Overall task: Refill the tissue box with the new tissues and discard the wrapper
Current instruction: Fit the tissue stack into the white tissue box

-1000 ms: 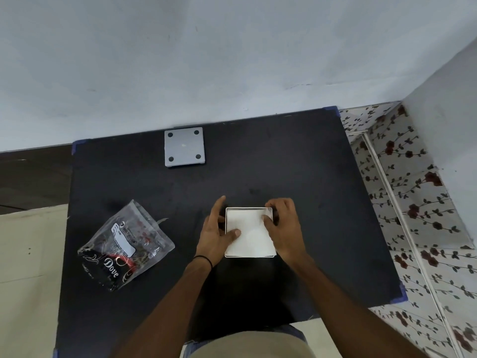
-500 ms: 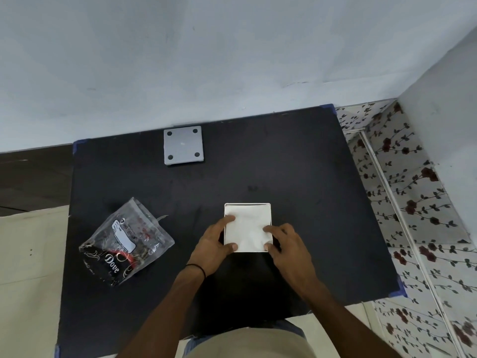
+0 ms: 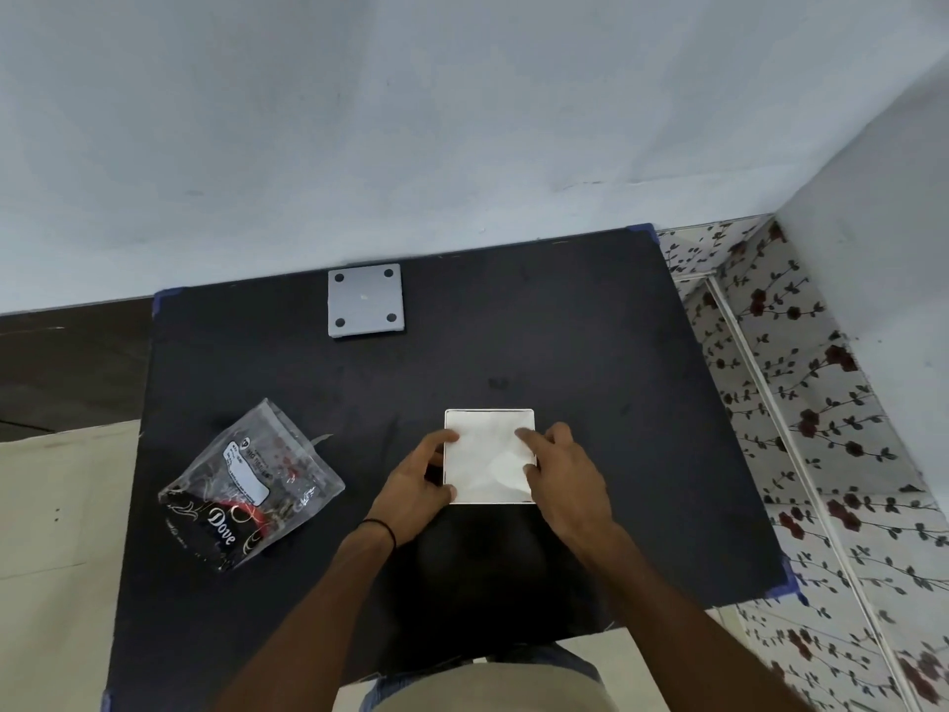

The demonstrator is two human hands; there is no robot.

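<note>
A square white tissue box (image 3: 488, 418) sits open-topped on the black table (image 3: 590, 352), with white tissues (image 3: 488, 457) lying flat inside it. My left hand (image 3: 416, 485) rests against the box's left side, thumb and a fingertip on its left rim. My right hand (image 3: 565, 475) lies along the right side, one finger pressing on the tissues near the far right corner. A clear plastic wrapper (image 3: 251, 485) printed with a black "Dove" band lies crumpled on the table to the left, apart from both hands.
A grey square lid (image 3: 365, 299) with a dark dot near each corner lies at the table's far edge by the wall. The table has blue-taped corners. Floral-patterned floor runs along the right, plain floor on the left.
Both hands have slid along the box sides, back toward me and then slightly forward, pressing the tissues down. The box, wrapper and lid have stayed in place.
</note>
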